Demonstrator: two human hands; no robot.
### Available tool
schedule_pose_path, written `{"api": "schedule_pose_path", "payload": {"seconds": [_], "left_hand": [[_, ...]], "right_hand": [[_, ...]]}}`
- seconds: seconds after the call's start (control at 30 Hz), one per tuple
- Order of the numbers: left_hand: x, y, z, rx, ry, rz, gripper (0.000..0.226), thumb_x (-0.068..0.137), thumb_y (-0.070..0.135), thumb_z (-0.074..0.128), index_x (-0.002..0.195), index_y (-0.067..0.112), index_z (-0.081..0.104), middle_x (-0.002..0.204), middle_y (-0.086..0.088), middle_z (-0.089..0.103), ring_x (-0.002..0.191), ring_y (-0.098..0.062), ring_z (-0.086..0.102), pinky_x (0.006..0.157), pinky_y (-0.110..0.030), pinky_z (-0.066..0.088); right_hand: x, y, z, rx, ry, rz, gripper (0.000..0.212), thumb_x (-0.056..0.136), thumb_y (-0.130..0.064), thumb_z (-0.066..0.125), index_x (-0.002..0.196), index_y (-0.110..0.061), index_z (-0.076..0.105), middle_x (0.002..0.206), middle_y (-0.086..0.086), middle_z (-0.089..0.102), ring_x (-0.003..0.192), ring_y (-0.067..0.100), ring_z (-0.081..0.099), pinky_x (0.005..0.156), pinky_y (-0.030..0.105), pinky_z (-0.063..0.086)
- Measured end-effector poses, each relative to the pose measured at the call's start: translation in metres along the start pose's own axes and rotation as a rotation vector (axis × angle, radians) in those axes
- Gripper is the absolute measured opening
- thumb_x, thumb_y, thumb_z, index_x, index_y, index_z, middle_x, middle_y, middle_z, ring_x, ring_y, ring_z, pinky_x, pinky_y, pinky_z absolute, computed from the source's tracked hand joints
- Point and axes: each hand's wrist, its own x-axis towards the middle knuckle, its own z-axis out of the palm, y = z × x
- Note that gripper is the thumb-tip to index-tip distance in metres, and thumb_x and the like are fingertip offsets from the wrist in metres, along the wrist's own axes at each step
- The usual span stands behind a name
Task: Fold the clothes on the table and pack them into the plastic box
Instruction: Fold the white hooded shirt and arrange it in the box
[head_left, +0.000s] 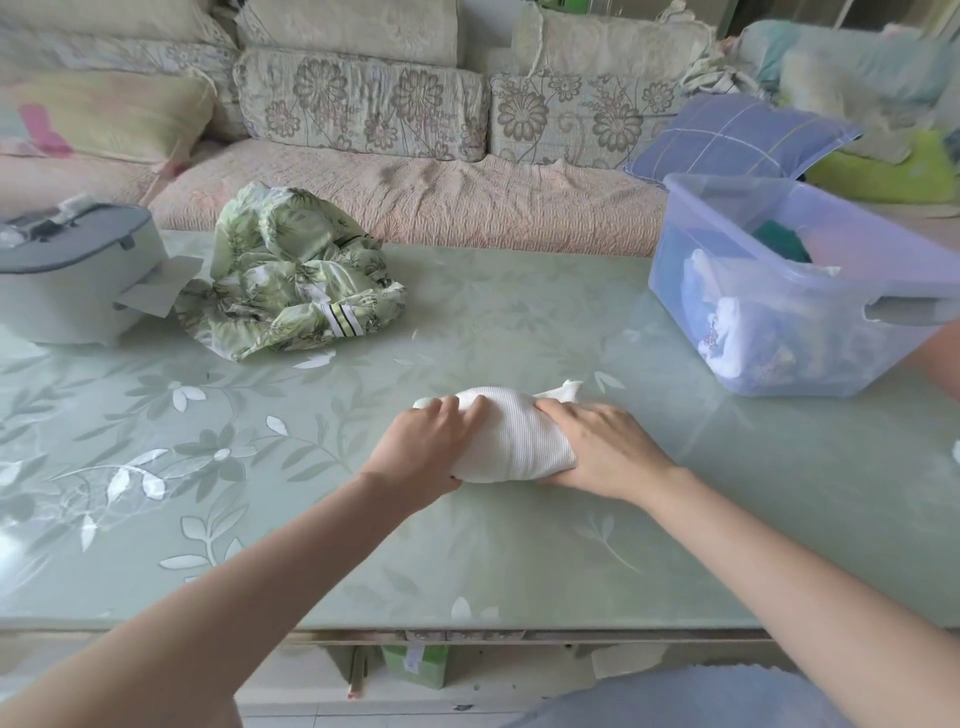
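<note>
Clasping the white top (511, 439) from both sides, the left hand (421, 449) and right hand (597, 447) curl fingers (449, 410) over it, thumbs seemingly tucked under, keeping its folds together on the table (519, 551), with the box (675, 280) beyond the right hand.

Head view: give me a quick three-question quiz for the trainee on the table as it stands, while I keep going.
1. True or false: the green garment at the back left of the table is neatly folded.
2. The left hand and right hand both grip: A a white garment, B a cup, C a phone.
3. Fill in: the plastic box stands on the person's ____ side.
Key: 1 false, it lies crumpled; 2 A; 3 right.
</note>
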Motion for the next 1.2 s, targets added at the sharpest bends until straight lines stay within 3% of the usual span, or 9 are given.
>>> {"api": "schedule_pose_path", "payload": {"seconds": [0.1,0.37,0.5,0.6,0.67,0.77,0.97,1.07,1.2], "left_hand": [[0.002,-0.001,-0.001,-0.003,-0.011,-0.019,0.077,0.041,0.021,0.082,0.113,0.014,0.053,0.076,-0.006,0.057,0.060,-0.025,0.059,0.044,-0.028,0.039],[-0.002,-0.005,0.004,-0.064,0.050,-0.036,0.076,0.039,0.021,0.082,0.107,0.019,0.049,0.072,-0.003,0.059,0.057,-0.024,0.061,0.040,-0.028,0.047],[0.003,-0.014,0.001,-0.095,0.034,-0.119,0.062,0.040,0.025,0.082,0.098,0.014,0.064,0.074,0.000,0.065,0.060,-0.023,0.065,0.045,-0.023,0.044],[0.018,-0.022,-0.008,-0.128,-0.020,-0.183,0.053,0.061,0.030,0.074,0.111,0.016,0.061,0.093,0.000,0.067,0.082,-0.027,0.065,0.062,-0.027,0.044],[0.036,-0.032,-0.012,-0.155,-0.100,-0.217,0.050,0.070,0.038,0.068,0.116,0.022,0.056,0.100,0.002,0.065,0.091,-0.025,0.062,0.068,-0.028,0.040],[0.071,-0.056,-0.010,-0.179,-0.202,-0.261,0.041,0.069,0.048,0.067,0.103,0.027,0.059,0.088,0.000,0.065,0.085,-0.024,0.059,0.064,-0.026,0.035],[0.132,-0.088,0.012,-0.206,-0.275,-0.281,0.031,0.067,0.050,0.068,0.084,0.027,0.057,0.078,0.003,0.065,0.076,-0.023,0.059,0.066,-0.030,0.047],[0.149,-0.094,0.008,-0.234,-0.325,-0.292,0.032,0.067,0.048,0.068,0.090,0.028,0.058,0.079,0.003,0.064,0.078,-0.024,0.059,0.067,-0.030,0.047],[0.173,-0.094,-0.028,-0.311,-0.356,-0.339,0.037,0.067,0.046,0.070,0.099,0.030,0.062,0.080,0.005,0.065,0.078,-0.023,0.060,0.068,-0.030,0.048]], "right_hand": [[-0.001,-0.004,-0.002,0.085,-0.035,0.036,0.082,0.076,-0.046,0.068,0.145,-0.029,0.026,0.135,-0.003,0.053,0.118,0.025,0.054,0.085,0.035,0.045],[-0.001,-0.009,-0.001,0.244,-0.038,0.067,0.082,0.076,-0.040,0.072,0.146,-0.028,0.030,0.150,-0.011,0.034,0.131,0.017,0.043,0.096,0.035,0.045],[0.011,-0.005,-0.010,0.265,-0.049,0.100,0.068,0.075,-0.041,0.072,0.136,-0.028,0.044,0.132,-0.006,0.057,0.115,0.025,0.056,0.087,0.034,0.046],[0.031,0.004,-0.017,0.319,-0.086,0.094,0.050,0.071,-0.047,0.074,0.115,-0.029,0.057,0.103,-0.004,0.069,0.098,0.026,0.062,0.076,0.033,0.047],[0.052,0.014,-0.023,0.321,-0.158,0.107,0.036,0.068,-0.045,0.077,0.094,-0.028,0.060,0.086,-0.008,0.068,0.084,0.020,0.062,0.069,0.030,0.045],[0.093,0.035,-0.025,0.468,-0.299,0.161,0.029,0.063,-0.034,0.081,0.070,-0.023,0.055,0.067,-0.010,0.062,0.063,0.009,0.054,0.059,0.025,0.042],[0.159,0.079,-0.017,0.658,-0.417,0.178,0.028,0.060,-0.025,0.085,0.067,-0.021,0.058,0.061,-0.012,0.060,0.057,0.002,0.051,0.057,0.022,0.040],[0.169,0.085,-0.021,0.725,-0.429,0.205,0.032,0.063,-0.020,0.084,0.058,-0.027,0.054,0.055,-0.017,0.056,0.051,-0.003,0.046,0.052,0.014,0.035],[0.178,0.099,-0.058,0.717,-0.422,0.251,0.033,0.060,-0.027,0.083,0.061,-0.024,0.050,0.056,-0.015,0.055,0.052,0.001,0.044,0.052,0.020,0.037]]}}
